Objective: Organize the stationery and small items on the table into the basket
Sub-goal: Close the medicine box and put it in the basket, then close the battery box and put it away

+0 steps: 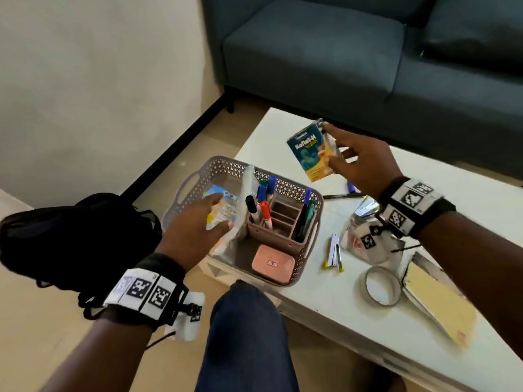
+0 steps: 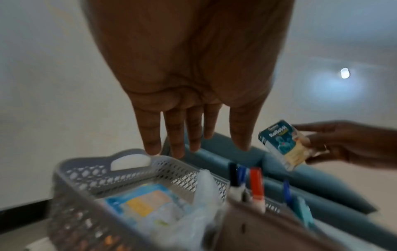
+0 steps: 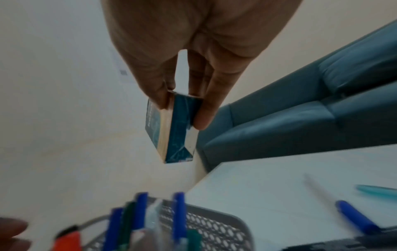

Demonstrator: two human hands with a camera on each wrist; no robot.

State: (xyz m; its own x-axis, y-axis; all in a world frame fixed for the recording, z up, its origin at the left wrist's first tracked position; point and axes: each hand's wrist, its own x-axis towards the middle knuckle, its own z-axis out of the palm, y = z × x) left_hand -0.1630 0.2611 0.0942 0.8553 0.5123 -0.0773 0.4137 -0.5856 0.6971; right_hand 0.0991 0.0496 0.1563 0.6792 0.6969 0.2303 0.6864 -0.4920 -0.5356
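Observation:
My right hand [image 1: 349, 159] pinches a small blue and yellow box [image 1: 310, 151] in the air, above the table behind the basket. The right wrist view shows the box [image 3: 171, 129] held between thumb and fingers. A grey perforated basket [image 1: 285, 188] stands at the table's left end. It holds a pen organizer [image 1: 278, 224] with several markers, a pink case [image 1: 273, 264] and a blue packet [image 2: 146, 202] in a clear bag. My left hand [image 1: 198, 222] hovers over the basket's left half, fingers straight and holding nothing [image 2: 187, 134].
On the white table [image 1: 311, 284] right of the basket lie a stapler [image 1: 335, 253], a tape roll [image 1: 382, 285], a clear pouch [image 1: 359, 239], a yellow envelope [image 1: 441, 304] and pens [image 1: 349, 190]. A dark sofa [image 1: 368, 52] stands behind. A black bag [image 1: 76, 239] sits on the left.

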